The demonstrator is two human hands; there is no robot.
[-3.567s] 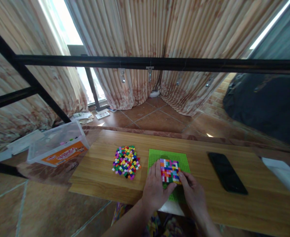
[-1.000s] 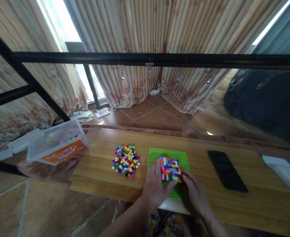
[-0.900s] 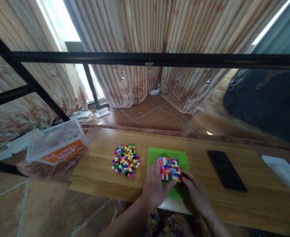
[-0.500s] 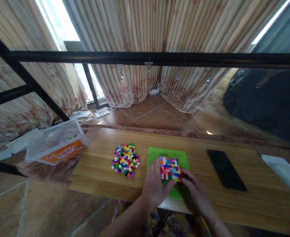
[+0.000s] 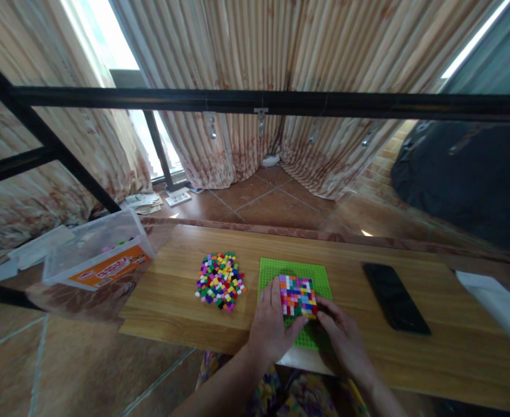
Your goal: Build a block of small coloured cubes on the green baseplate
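A square block of small multicoloured toy bricks (image 5: 297, 294) stands on the green studded baseplate (image 5: 320, 275). My left hand (image 5: 269, 318) grips the block, its fingers along the left side and its thumb at the near edge. At the lower right corner, the thumb and fingers of my right hand (image 5: 341, 329) press against the block. Parts of the block's sides are hidden by my hands. To the left lies a loose heap of tiny coloured bricks (image 5: 221, 281), apart from both hands.
The wooden table (image 5: 168, 295) carries a black phone (image 5: 394, 298) on the right. A clear plastic bin (image 5: 101, 246) with an orange label is beyond the table's left end. White paper (image 5: 494, 307) lies at the far right. A black metal bar (image 5: 172, 99) crosses in front of the curtains.
Both hands keep nearly the same hold on the block. My right thumb and fingers have shifted slightly at its corner. The whole view has moved by a few pixels.
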